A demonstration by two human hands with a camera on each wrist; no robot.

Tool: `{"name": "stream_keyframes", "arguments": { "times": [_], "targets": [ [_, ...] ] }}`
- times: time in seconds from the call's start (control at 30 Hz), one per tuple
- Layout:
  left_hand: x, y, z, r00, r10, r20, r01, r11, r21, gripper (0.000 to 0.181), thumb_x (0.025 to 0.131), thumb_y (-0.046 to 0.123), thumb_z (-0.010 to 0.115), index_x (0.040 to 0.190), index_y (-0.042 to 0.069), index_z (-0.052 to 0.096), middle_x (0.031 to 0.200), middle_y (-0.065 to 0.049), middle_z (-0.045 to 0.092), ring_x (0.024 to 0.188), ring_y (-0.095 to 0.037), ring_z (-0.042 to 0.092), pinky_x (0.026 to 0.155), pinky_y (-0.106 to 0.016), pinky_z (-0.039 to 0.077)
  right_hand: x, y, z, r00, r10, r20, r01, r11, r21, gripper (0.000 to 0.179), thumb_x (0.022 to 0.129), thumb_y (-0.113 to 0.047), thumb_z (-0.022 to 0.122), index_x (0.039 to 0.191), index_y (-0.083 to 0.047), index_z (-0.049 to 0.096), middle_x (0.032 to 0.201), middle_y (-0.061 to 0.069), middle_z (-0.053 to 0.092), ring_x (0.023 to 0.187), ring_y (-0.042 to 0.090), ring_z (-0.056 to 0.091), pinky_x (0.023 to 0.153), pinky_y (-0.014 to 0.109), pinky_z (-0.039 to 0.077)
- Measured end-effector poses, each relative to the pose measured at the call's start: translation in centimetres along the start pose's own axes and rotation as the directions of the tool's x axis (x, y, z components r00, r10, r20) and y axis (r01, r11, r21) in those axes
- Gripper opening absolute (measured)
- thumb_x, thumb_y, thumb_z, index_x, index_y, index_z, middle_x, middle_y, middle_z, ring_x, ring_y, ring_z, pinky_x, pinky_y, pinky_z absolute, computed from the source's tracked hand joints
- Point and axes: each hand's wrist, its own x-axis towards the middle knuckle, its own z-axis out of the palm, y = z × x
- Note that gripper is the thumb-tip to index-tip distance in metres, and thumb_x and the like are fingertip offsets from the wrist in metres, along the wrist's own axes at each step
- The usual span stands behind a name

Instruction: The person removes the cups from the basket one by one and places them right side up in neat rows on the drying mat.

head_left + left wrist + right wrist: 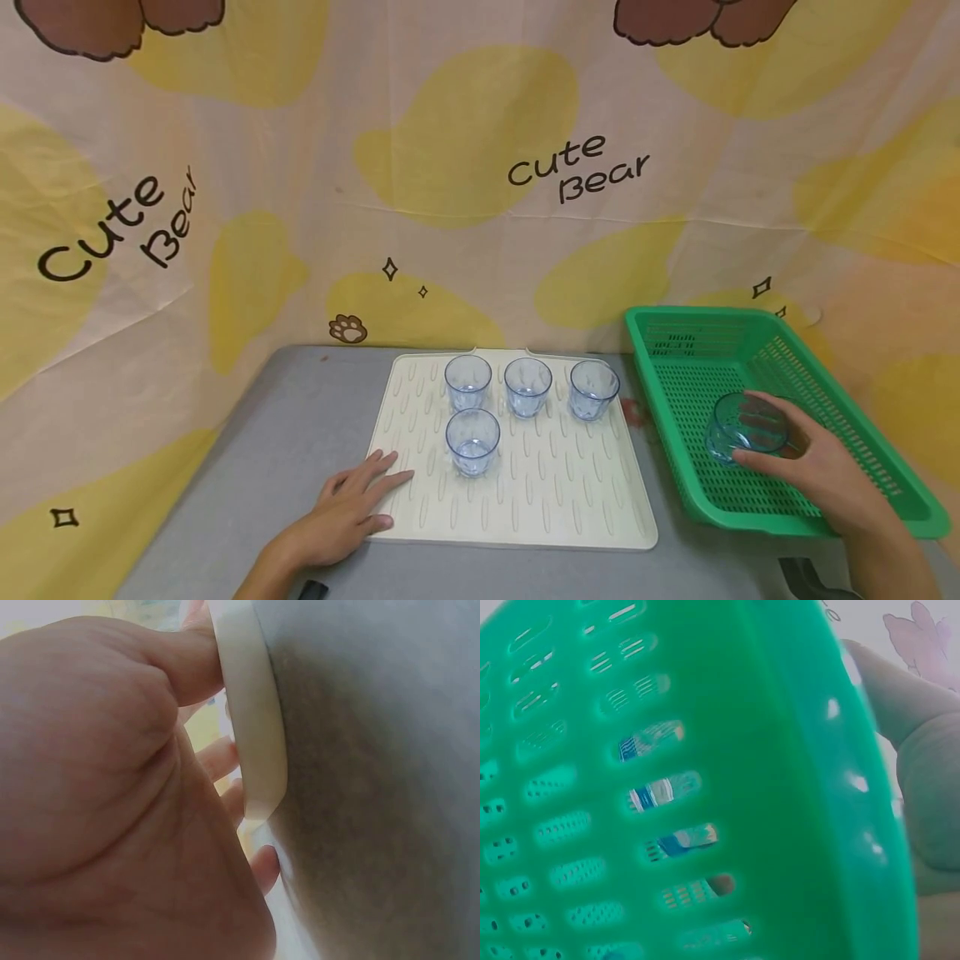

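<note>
My right hand (825, 467) grips a clear bluish glass (722, 437) inside the green basket (654, 404), thumb on the near side and fingers around the far side. The slotted basket wall (780, 787) hides this glass in the right wrist view. My left hand (345, 510) rests with spread fingers on the left edge of a white ridged drying mat (540, 517); its thick rim (255, 727) runs past the thumb in the left wrist view. Three upright glasses line the mat's back: left (468, 387), middle (528, 392) and right (594, 392). Another glass (473, 446) stands before the left one.
The mat and basket sit side by side on a grey table (247, 467), with a narrow strip of tabletop between them. Behind the table hangs a patterned cloth (465, 167). A dark curved object (810, 577) shows at the bottom right, near my right forearm.
</note>
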Motion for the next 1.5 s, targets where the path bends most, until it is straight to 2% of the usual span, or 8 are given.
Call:
{"name": "stream_keyframes", "arguments": {
  "times": [0.33,0.6,0.87,1.2,1.3,1.5],
  "targets": [
    [-0.5,0.4,-0.3,0.996,0.066,-0.055,-0.065,0.998,0.028,0.055,0.095,0.044,0.059,0.148,0.033,0.045,0.159,-0.009,0.034,0.148,-0.037,0.025,0.103,-0.061,0.019,0.1,-1.0,0.3,0.999,0.033,0.020,-0.033,0.999,-0.006,0.074,0.095,-0.013,0.068,0.157,-0.021,0.028,0.132,-0.027,0.045,0.107,-0.016,0.056,0.079,0.018,0.054],
    [-0.6,1.0,-1.0,0.999,0.037,0.000,-0.037,0.998,0.041,0.056,0.096,0.038,0.061,0.149,0.030,0.044,0.162,-0.008,0.031,0.151,-0.037,0.023,0.107,-0.063,0.021,0.0,-2.0,0.8,1.000,0.020,0.014,-0.020,1.000,0.022,0.074,0.094,-0.009,0.068,0.156,-0.022,0.030,0.133,-0.026,0.048,0.107,-0.013,0.058,0.079,0.016,0.053],
    [-0.1,0.9,-0.4,1.000,0.018,-0.010,-0.017,1.000,0.023,0.056,0.095,0.036,0.062,0.148,0.032,0.045,0.162,-0.006,0.032,0.151,-0.034,0.022,0.109,-0.059,0.018,0.4,-3.5,1.5,1.000,0.006,-0.009,-0.005,0.999,0.038,0.073,0.094,-0.008,0.068,0.155,-0.024,0.032,0.131,-0.028,0.048,0.106,-0.013,0.059,0.080,0.013,0.052],
    [-0.4,1.2,-1.0,0.998,-0.049,0.034,0.049,0.999,0.006,0.057,0.095,0.034,0.064,0.149,0.032,0.044,0.164,-0.005,0.028,0.154,-0.033,0.017,0.111,-0.062,0.017,1.4,-7.1,3.9,0.997,-0.083,0.004,0.081,0.988,0.135,0.073,0.091,-0.002,0.069,0.153,-0.018,0.035,0.134,-0.013,0.055,0.111,-0.004,0.062,0.083,0.015,0.053],
    [-0.3,1.1,-1.0,0.998,-0.047,0.035,0.047,0.999,0.013,0.057,0.095,0.035,0.063,0.149,0.033,0.043,0.164,-0.004,0.027,0.154,-0.033,0.017,0.111,-0.061,0.017,1.8,-7.9,5.0,0.997,-0.076,0.008,0.074,0.989,0.127,0.074,0.089,-0.006,0.073,0.152,-0.017,0.037,0.135,-0.005,0.055,0.110,-0.003,0.061,0.084,0.016,0.053],
    [-0.1,1.0,-0.8,0.999,-0.027,0.032,0.027,1.000,0.014,0.057,0.095,0.034,0.063,0.149,0.033,0.043,0.164,-0.005,0.028,0.154,-0.033,0.018,0.111,-0.061,0.017,2.5,-8.8,7.2,1.000,-0.004,0.022,0.002,0.993,0.119,0.079,0.085,-0.017,0.080,0.152,-0.018,0.037,0.139,0.007,0.049,0.110,-0.002,0.057,0.081,0.020,0.054]
  ]
}}
